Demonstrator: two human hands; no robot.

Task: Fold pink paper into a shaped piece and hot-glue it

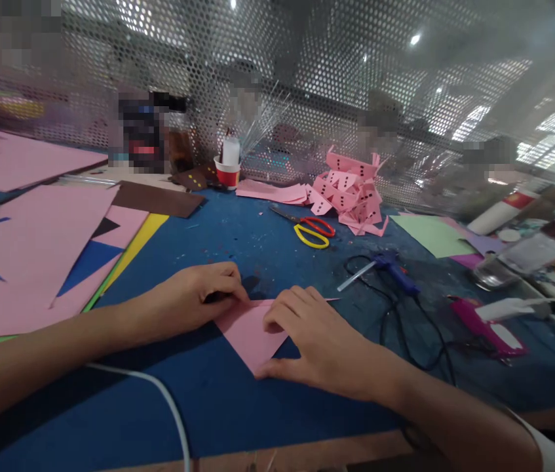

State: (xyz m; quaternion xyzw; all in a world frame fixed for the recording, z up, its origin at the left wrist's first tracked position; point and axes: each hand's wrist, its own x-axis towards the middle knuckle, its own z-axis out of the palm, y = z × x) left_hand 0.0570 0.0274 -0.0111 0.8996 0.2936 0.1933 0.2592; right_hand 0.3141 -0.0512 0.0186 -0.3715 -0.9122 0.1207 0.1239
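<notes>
A folded piece of pink paper (252, 334) lies on the blue tabletop in front of me, roughly a triangle with its point toward me. At its upper left corner, my left hand (203, 295) is closed, thumb and fingers pinching the folded edge. My right hand (316, 341) bends over the right side, curled fingertips pressing on the paper and thumb at the lower point. Part of the paper is hidden under this hand, and a thin pink tip shows beyond its knuckles.
Scissors (314, 231), a blue glue gun (398, 274) and a magenta power strip (486, 328) lie beyond and to the right. Pink cut-outs (350, 193) are heaped near the mesh screen (306, 92). Coloured sheets (26, 242) cover the left. A white cable (166, 393) runs near the front edge.
</notes>
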